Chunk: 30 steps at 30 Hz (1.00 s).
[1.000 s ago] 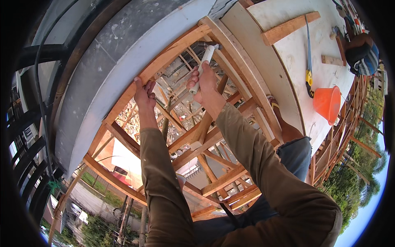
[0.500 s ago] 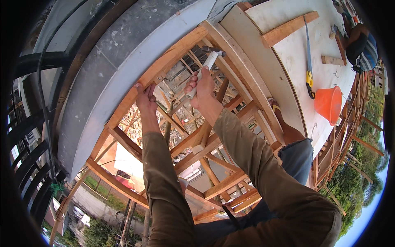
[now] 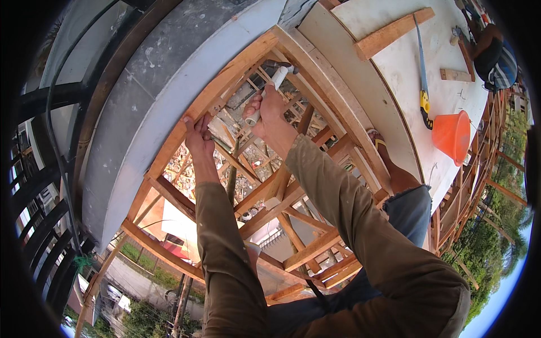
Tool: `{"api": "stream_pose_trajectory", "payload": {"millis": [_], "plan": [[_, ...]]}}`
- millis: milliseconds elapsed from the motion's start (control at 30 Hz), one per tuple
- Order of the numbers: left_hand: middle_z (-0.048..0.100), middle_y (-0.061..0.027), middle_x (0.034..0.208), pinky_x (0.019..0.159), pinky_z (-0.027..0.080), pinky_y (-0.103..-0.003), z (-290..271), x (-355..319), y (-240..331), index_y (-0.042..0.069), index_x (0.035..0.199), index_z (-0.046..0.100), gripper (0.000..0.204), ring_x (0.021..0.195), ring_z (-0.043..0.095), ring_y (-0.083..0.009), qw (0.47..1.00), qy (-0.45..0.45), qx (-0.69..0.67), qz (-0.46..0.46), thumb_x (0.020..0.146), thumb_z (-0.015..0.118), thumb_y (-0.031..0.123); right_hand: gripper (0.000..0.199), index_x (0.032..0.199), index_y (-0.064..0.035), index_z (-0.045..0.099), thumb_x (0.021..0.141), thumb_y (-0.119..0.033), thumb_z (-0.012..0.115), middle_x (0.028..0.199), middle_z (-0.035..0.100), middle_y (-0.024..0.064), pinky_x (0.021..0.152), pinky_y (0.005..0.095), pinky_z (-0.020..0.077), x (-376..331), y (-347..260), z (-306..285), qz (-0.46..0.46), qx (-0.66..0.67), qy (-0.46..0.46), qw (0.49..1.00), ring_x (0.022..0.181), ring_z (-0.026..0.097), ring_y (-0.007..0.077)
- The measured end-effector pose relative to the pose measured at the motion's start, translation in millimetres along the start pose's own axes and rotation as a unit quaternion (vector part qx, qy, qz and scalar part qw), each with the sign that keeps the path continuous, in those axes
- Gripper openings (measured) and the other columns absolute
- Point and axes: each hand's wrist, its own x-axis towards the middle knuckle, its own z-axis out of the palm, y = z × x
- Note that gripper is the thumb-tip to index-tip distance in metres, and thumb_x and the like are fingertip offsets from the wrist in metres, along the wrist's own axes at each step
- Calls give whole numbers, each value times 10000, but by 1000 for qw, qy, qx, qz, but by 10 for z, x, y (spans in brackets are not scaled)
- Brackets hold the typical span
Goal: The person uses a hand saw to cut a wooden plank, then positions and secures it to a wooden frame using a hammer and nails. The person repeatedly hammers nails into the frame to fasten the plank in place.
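Overlooking timber scaffold frame point(image 3: 225, 93), plywood deck point(image 3: 394, 73)

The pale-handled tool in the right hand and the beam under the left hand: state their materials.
Pale-handled hammer: dark head looks like metal; the smooth whitish handle could be plastic or pipe, unclear. Orange-brown timber beam: raw sawn wood, with visible grain and no paint.
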Motion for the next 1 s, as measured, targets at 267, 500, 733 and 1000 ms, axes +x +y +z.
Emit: {"api": "stream_pose_trajectory", "payload": {"millis": [267,500,733,1000], "plan": [[588,-265,1363,452,333,-200,37,-5,17,71,1443,432,508,1259,626,-290,1000,-6,24,-8,1091,422,438,367,947,-123,458,1074,-468,449,679,422,-47,442,274,356,-65,-22,-126,-35,-83,-48,995,504,379,82],[646,-222,1275,474,326,-215,14,-14,3,48,1378,500,478,1235,634,-262,1000,-3,2,2,1073,504,416,358,937,-88,481,1072,-419,484,667,446,-7,433,319,417,-164,-135,-353,-332,-423,19,843,541,463,83],[653,-229,1264,463,327,-217,5,-22,-2,28,1306,540,486,1155,681,-261,1000,-1,-18,1,1029,595,424,443,977,44,548,1063,-389,519,699,556,85,570,395,438,99,-368,-350,-459,-615,55,639,624,567,208],[669,-232,1219,451,340,-224,30,-66,2,30,1267,549,466,1112,701,-263,999,20,-30,-3,1005,647,403,484,998,70,579,1049,-409,528,747,629,191,599,460,470,-11,-416,-249,-441,-673,52,592,659,652,322]]}}
